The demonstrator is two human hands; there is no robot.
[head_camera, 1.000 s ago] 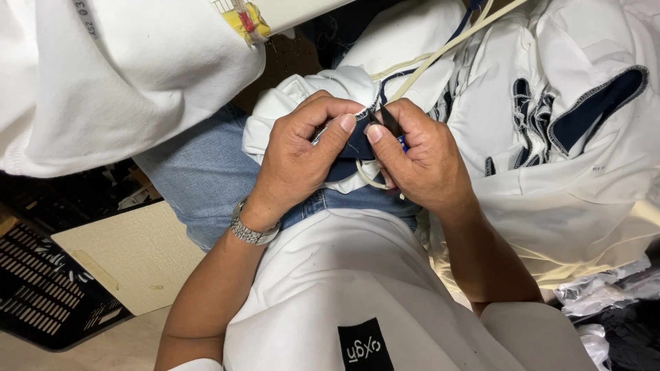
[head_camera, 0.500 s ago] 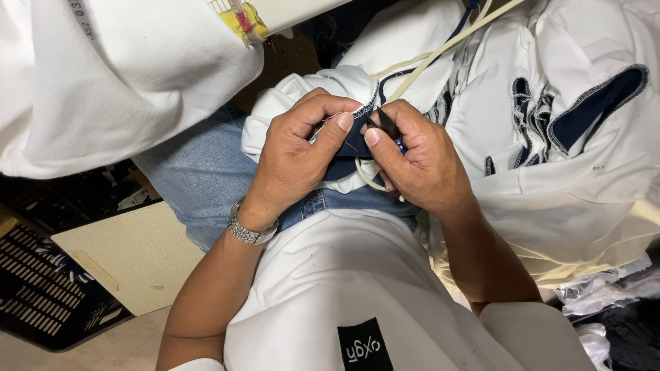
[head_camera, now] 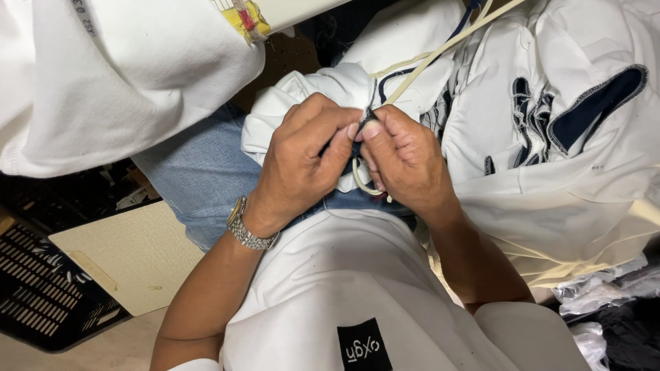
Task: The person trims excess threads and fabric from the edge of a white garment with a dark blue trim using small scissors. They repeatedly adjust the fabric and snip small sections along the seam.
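Little has shifted since a second ago: your hands stay pressed together over your lap, the fingertips drawn slightly closer around the dark trim; your left hand [head_camera: 302, 161] curls over the bunched white garment [head_camera: 330, 89], its thumb and forefinger pinching a navy fold against the fingers of the other hand; your right hand [head_camera: 405, 158] meets it fingertip to fingertip, pinching the same spot where the cream cord [head_camera: 447, 45] enters the cloth; the cord runs from that pinch up toward the top edge of the view, and a loop of it hangs just below your fingers; the garment lies on your lap, over the blue jeans [head_camera: 199, 172], between the two hands and your body; a metal wristwatch [head_camera: 247, 230] sits on your left wrist; a pile of white pieces with navy edging [head_camera: 564, 117] lies just beside your right hand, toward the right edge; a large white cloth [head_camera: 117, 75] fills the upper left corner; a black slotted crate [head_camera: 41, 295] and a pale board [head_camera: 130, 254] lie at the lower left.
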